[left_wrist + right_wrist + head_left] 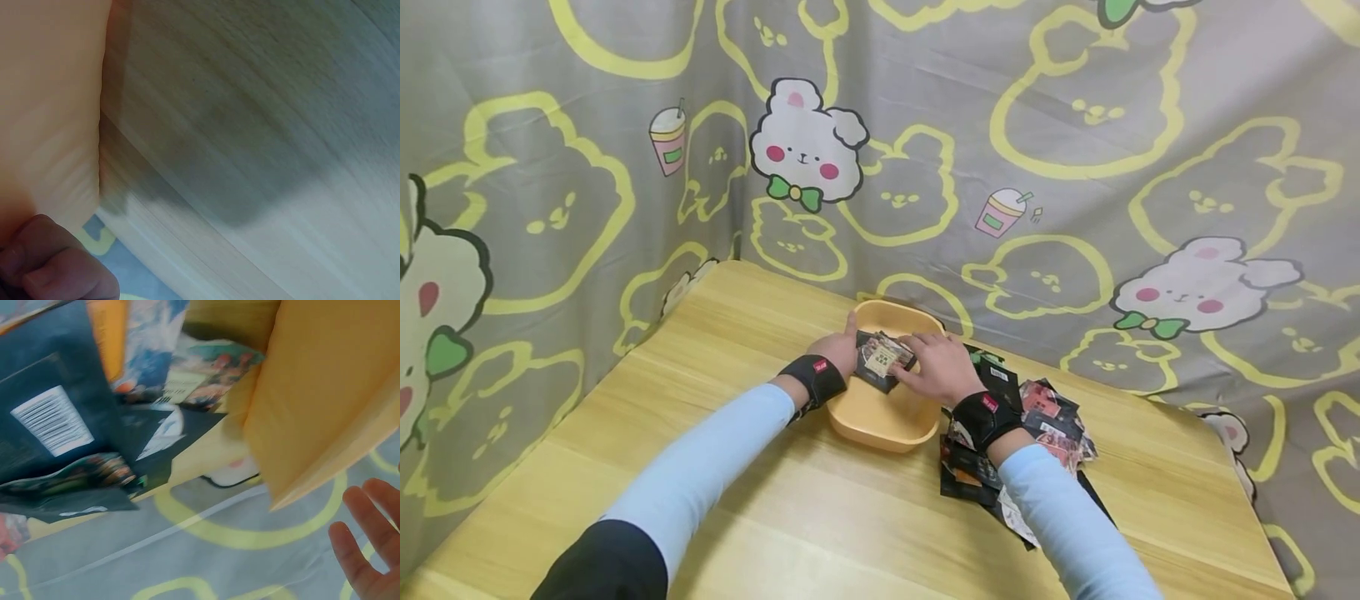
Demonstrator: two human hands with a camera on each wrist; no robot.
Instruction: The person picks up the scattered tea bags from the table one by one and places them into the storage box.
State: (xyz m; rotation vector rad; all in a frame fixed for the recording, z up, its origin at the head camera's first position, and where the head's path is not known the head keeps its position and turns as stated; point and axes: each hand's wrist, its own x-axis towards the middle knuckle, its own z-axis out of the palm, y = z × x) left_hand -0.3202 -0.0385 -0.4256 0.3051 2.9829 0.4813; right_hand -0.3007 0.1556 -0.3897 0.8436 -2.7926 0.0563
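Note:
An orange plastic basin [883, 429] stands on the wooden table, with a small heap of flat printed packets [877, 357] inside it. The top packet carries a cream label. My left hand [835, 352] holds the basin's left side, thumb raised by the rim; in the left wrist view its curled fingers [65, 265] lie against the outer wall. Over the basin's right side reaches my right hand [943, 367], its thumb at the packets. The right wrist view shows that hand's fingers [372, 528] fairly straight and apart, beyond the basin's edge.
Right of the basin lies a loose pile of dark and red printed packets [1056, 421], partly under my right forearm. One dark packet [53, 422] shows a barcode. A patterned grey curtain [925, 192] hangs along the table's back and left edges.

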